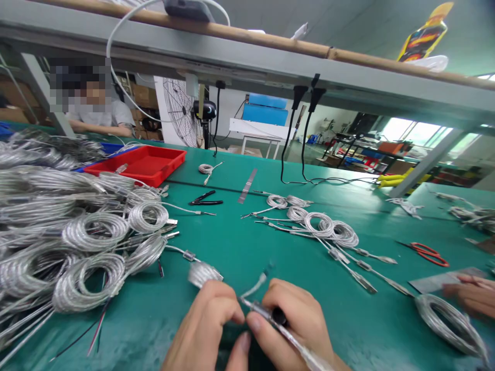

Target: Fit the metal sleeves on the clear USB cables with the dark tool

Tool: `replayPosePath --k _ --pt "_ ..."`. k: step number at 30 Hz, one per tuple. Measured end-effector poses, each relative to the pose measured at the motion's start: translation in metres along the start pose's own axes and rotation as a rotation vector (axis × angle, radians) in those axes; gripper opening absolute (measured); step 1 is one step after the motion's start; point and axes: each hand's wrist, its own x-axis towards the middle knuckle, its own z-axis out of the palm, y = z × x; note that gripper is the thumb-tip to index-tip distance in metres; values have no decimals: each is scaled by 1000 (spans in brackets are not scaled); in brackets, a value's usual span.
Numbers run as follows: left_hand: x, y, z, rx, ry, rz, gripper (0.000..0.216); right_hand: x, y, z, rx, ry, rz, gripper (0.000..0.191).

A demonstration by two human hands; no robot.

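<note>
My left hand (201, 330) and my right hand (290, 324) meet low in the view, pinching a silver braided cable (257, 309) between their fingers. A flattened metal cable end (294, 335) with a black sleeve runs out under my right hand toward the bottom edge. Just beyond my left hand lies a small bundle of clear-sheathed braided wire (203, 274), joined to the large heap of coiled silver cables (81, 257) on the left. The exact grip points are partly hidden by my fingers.
The green bench mat (240, 247) holds black-handled wire cutters (204, 201), a steel ruler (247, 185), a red plastic tray (135, 165), red-handled scissors (429, 255), and more cable coils (317, 224). A co-worker's hand (469, 296) enters at right; another person (96, 111) sits beyond the shelf.
</note>
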Motion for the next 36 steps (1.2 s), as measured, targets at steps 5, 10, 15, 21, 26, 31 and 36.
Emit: replayPosePath --k 5,10,15,21,26,31,36 --pt "12 -12 -3 -50 -35 117 22 0 -2 1 -32 -1 -88 50" --pt "23 -11 -15 -108 -251 142 26 -4 1 2 29 19 -81 46" --pt "22 -7 -20 -53 -251 125 32 3 -3 -9 97 -91 47 52" --pt "18 -9 -18 -48 -262 125 34 9 -10 -18 93 -288 133 58" --pt "18 -8 -18 -45 -276 133 35 8 -5 -15 97 -301 59 58" --pt "20 -7 -16 -28 -272 141 36 11 -6 -16 95 -332 42 57" --pt "18 -9 -13 -17 -307 149 38 11 -6 -15 117 -305 20 49"
